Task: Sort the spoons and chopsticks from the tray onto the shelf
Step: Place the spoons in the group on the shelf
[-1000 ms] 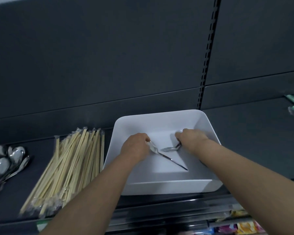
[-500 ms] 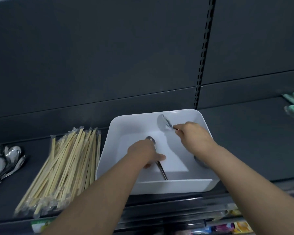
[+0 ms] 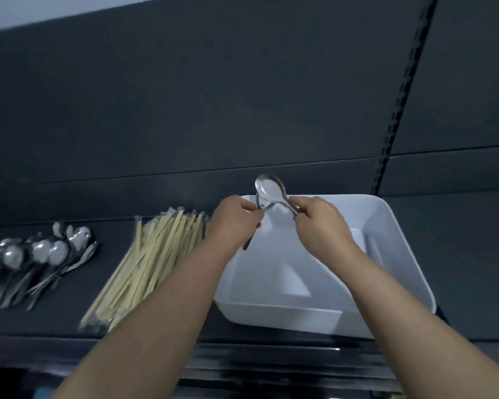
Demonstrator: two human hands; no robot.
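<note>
A white tray [image 3: 398,254] stands on the dark shelf [image 3: 70,309]; no cutlery shows on its visible floor. Above its far rim both hands hold metal spoons whose bowls overlap. My left hand [image 3: 234,223] grips one spoon [image 3: 260,201], its handle end poking out below the fist. My right hand [image 3: 320,223] pinches the handle of the other spoon [image 3: 271,190], bowl up. A pile of wrapped wooden chopsticks [image 3: 150,263] lies left of the tray. Several spoons [image 3: 38,260] lie in a heap at the far left.
The dark back panel [image 3: 242,96] of the shelf unit rises right behind the tray, with a slotted upright [image 3: 392,133] at the right. The shelf's front edge [image 3: 271,361] runs under my forearms.
Both hands lifted their spoons out of the tray and brought them together above its far rim. My view swung left, so the tray now sits further right.
</note>
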